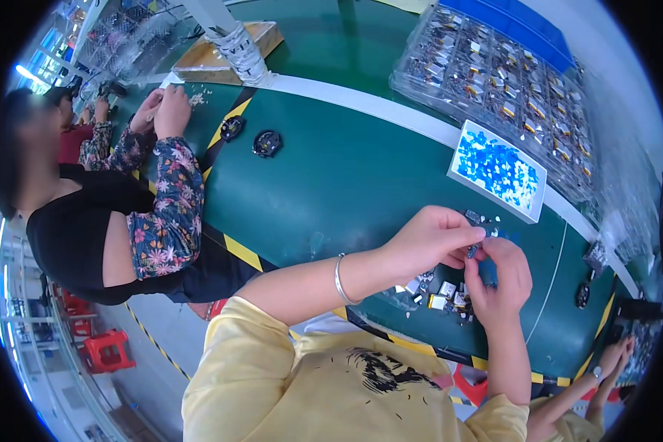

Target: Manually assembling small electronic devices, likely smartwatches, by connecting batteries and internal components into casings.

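My left hand point(440, 237) and my right hand point(502, 281) meet above the green table, fingers of both pinched on a small dark part point(472, 251). Its exact kind is too small to make out, and fingertips cover some of it. Just beyond lie some small dark pieces point(476, 216) and white bits. Under and beside my hands is a loose cluster of small silver and yellow battery-like parts point(442, 297) mixed with dark pieces. A white box point(486, 194) of many small blue and white pieces stands beyond my right hand.
Clear plastic trays point(449, 66) of small parts sit at the far right, with a blue bin point(523, 22) on top. Two round black parts point(267, 143) lie far left. A co-worker in floral sleeves point(171, 214) works at left; another person's hands point(617, 355) are at lower right.
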